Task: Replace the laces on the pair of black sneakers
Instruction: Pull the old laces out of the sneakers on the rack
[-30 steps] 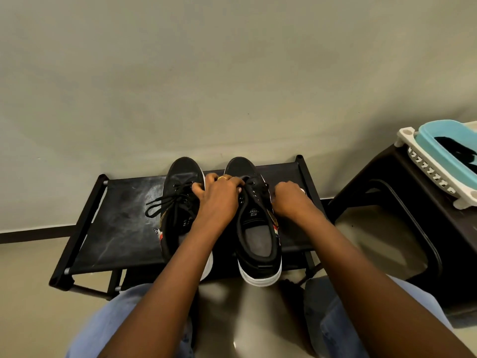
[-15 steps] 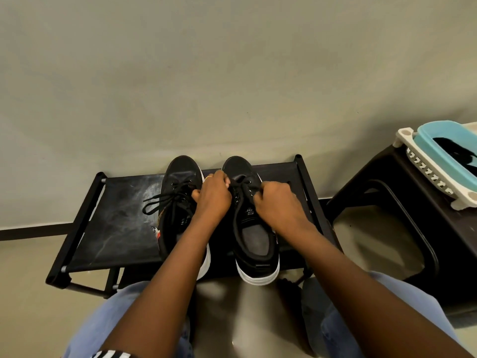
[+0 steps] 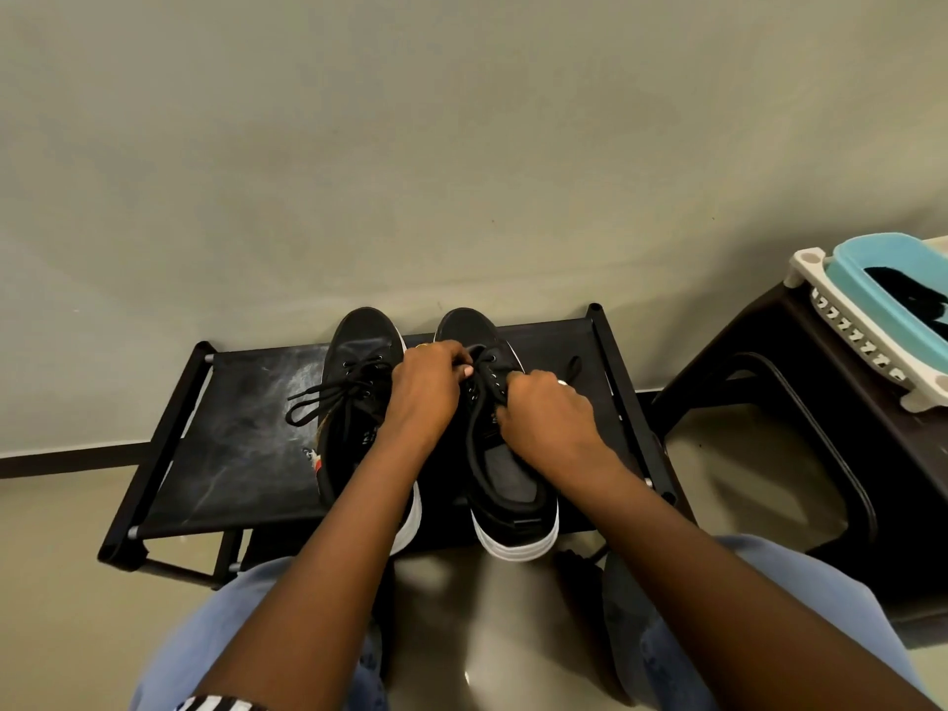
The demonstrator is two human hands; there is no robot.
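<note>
Both hands are down on the right-hand black canvas sneaker with the white sole (image 3: 505, 469), which sits toe to the wall on the low black fabric-topped rack (image 3: 231, 438), close beside its twin, the left-hand black sneaker (image 3: 359, 361). The left hand (image 3: 423, 387) has its fingers curled in over the upper eyelets, apparently pinching the thin black lace (image 3: 485, 374), though the exact strand under the fingertips is hidden. The right hand (image 3: 546, 415) is curled tight at the right side of the tongue, gripping what looks like the same lace, and a loose black lace end (image 3: 570, 369) trails out onto the rack beyond its knuckles. The twin's black bow (image 3: 333, 397) is tied, loops spilling off to the left. The risk from here, as I read it: both hands are pulling on a light shoe that nothing pins down, so a hard tug could drag it back off the rack's near edge, where its heel already overhangs. A lace tip could also snag in an eyelet and fray. Over on the right, a light blue plastic tub (image 3: 882, 295) sits nested in a white slotted plastic basket (image 3: 862, 346) on a dark brown stool (image 3: 800, 402), with something black lying in it; possibly the spare laces, too unclear to say.
</note>
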